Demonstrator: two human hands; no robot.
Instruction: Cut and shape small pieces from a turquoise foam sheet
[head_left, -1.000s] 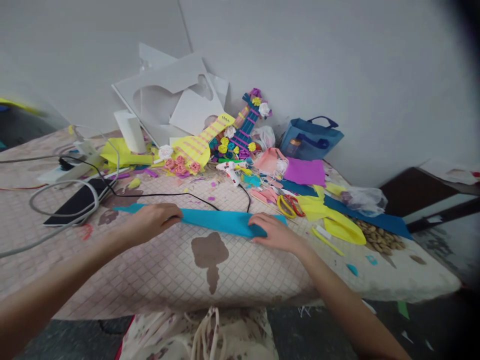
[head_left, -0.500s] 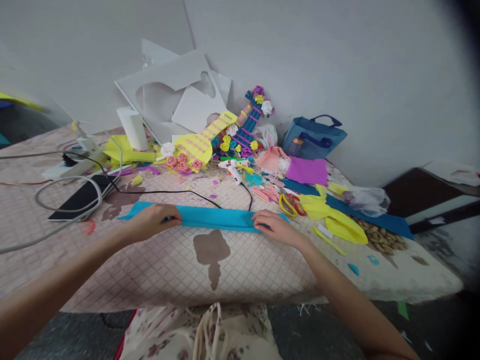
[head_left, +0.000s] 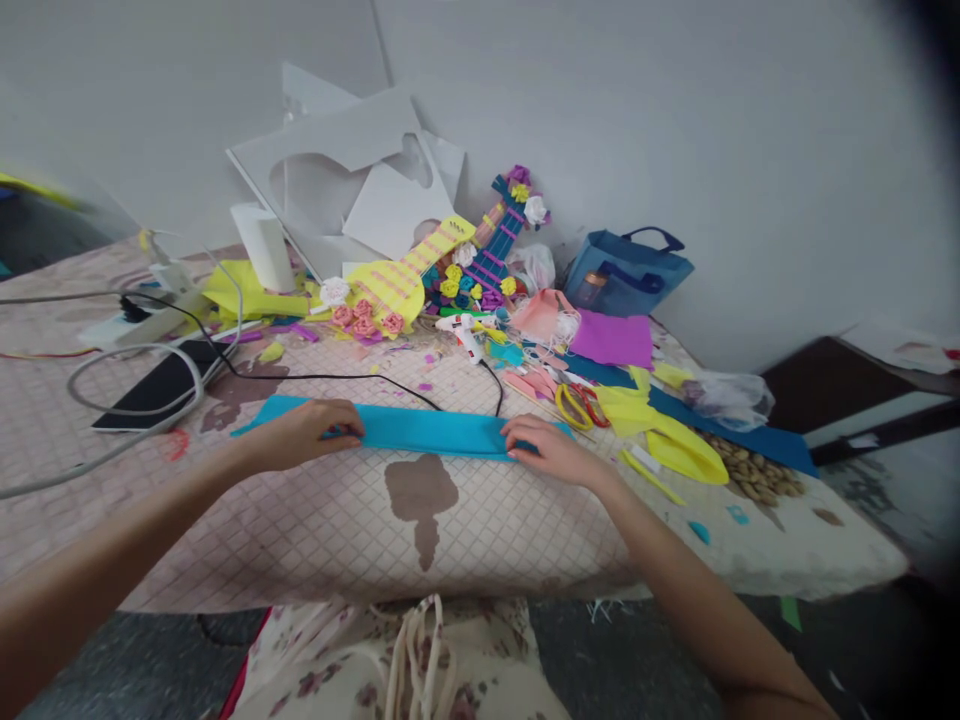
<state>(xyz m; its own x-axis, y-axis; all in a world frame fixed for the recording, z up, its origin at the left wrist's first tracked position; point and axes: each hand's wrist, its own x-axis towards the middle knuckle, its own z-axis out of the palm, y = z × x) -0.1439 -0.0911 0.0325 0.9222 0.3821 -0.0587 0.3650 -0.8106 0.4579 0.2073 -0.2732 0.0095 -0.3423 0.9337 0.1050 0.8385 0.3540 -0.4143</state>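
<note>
A long folded strip of blue paper (head_left: pixel 431 430) lies crosswise on the patterned tablecloth, near its front part. My left hand (head_left: pixel 319 432) grips the strip toward its left end, fingers curled over the front edge. Near the right end, my right hand (head_left: pixel 546 447) pinches the same edge between thumb and fingers. The paper between the hands is flat and straight. A white glue gun (head_left: pixel 466 335) rests behind the strip, its black cord running down to the strip's back edge.
Yellow-handled scissors (head_left: pixel 574 407), yellow paper (head_left: pixel 675 445) and peanuts (head_left: pixel 754 470) lie to the right. At the left are a black tablet (head_left: pixel 161 388) and looped cables. Decorated paper guitars (head_left: pixel 397 285), white board cutouts (head_left: pixel 330 150) and a blue bag (head_left: pixel 626 275) stand behind.
The view has shifted slightly. Both hands keep their hold on the blue paper, and its visible upper surface looks a little wider between them.
</note>
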